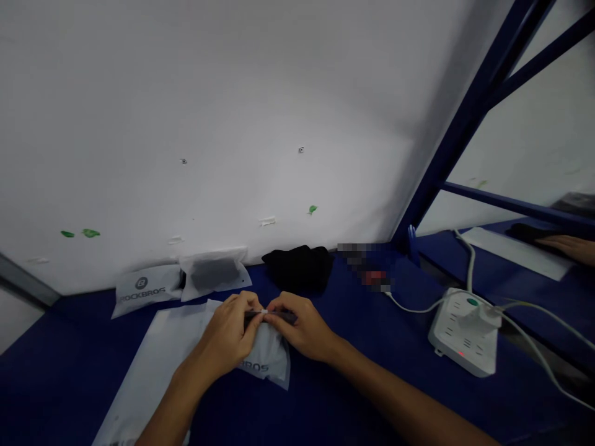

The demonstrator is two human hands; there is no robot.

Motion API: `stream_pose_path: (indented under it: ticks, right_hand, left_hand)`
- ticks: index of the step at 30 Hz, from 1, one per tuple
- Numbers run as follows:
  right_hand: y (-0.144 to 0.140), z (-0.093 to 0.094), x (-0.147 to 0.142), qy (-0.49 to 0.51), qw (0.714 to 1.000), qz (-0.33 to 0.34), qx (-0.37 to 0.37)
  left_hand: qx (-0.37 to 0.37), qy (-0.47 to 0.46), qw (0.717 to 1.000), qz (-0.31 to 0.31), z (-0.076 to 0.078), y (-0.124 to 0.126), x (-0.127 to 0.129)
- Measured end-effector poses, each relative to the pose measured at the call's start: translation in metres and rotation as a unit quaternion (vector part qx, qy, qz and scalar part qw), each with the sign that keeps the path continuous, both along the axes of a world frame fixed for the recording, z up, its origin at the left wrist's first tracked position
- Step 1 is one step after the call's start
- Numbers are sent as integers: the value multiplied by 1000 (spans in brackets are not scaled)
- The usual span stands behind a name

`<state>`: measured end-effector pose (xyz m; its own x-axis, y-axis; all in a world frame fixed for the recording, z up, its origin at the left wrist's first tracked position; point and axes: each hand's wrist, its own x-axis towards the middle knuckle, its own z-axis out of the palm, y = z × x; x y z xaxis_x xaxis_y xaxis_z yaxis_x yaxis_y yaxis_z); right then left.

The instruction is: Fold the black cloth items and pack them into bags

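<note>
Both my hands pinch one zip pouch at its top edge, over the blue tabletop (325,402)

My left hand (230,331) and right hand (302,325) grip the single white zip pouch (267,356), fingertips meeting at its slider. Two more packed pouches (179,280) lean on the wall behind, beside one black cloth (297,266). One white power strip (465,331) sits right

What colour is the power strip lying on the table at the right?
The power strip is white, with a green button and a small red light; the head view shows it.
</note>
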<state>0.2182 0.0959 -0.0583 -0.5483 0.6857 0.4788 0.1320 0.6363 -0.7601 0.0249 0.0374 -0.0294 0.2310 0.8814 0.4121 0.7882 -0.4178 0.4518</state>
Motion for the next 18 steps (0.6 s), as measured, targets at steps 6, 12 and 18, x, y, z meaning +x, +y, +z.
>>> stream_pose_path:
  ticks: [6,12,18]
  right_hand:
    - [1,0,0,-35,999,0,-11]
    - [3,2,2,-63,998,10,7]
    - [11,14,11,-99,992,71,-21]
  left_hand:
    - [-43,-30,999,6,-1,-3,1]
    - [-22,-8,1000,-1,-7,1,6]
    - [-7,16,1000,-17,-8,3,3]
